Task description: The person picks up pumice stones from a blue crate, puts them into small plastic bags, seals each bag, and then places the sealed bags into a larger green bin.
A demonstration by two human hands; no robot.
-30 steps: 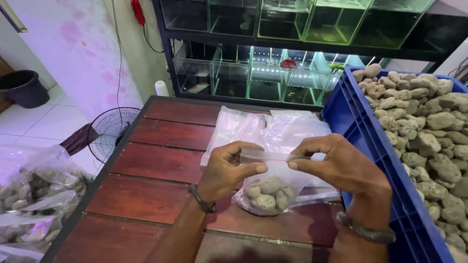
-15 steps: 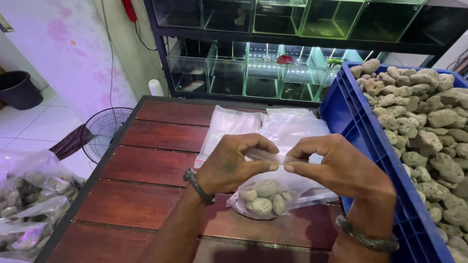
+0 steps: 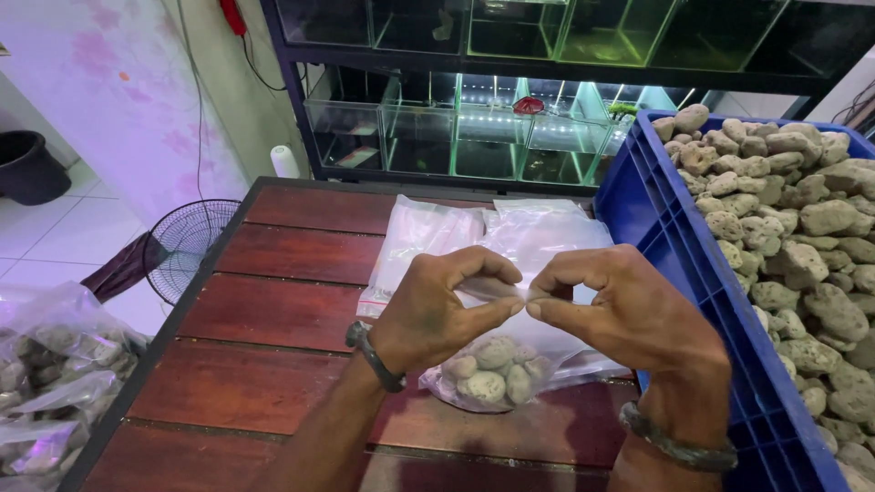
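Sealing step, seemingly: left hand (image 3: 437, 314) and right hand (image 3: 620, 310) pinch shut the top of a clear zip bag of pumice stones (image 3: 492, 374) on the slatted table (image 3: 273, 310), blue crate (image 3: 674, 273) at three o'clock; next, firm sliding pressure along the strip.

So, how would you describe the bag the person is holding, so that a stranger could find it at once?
Start at the dark red wooden table beside the blue crate of pale stones. Above its near middle, the left hand and right hand pinch the top of one clear plastic bag. Unlike the flat empty bags lying behind it, this one holds a clump of stones at its bottom.
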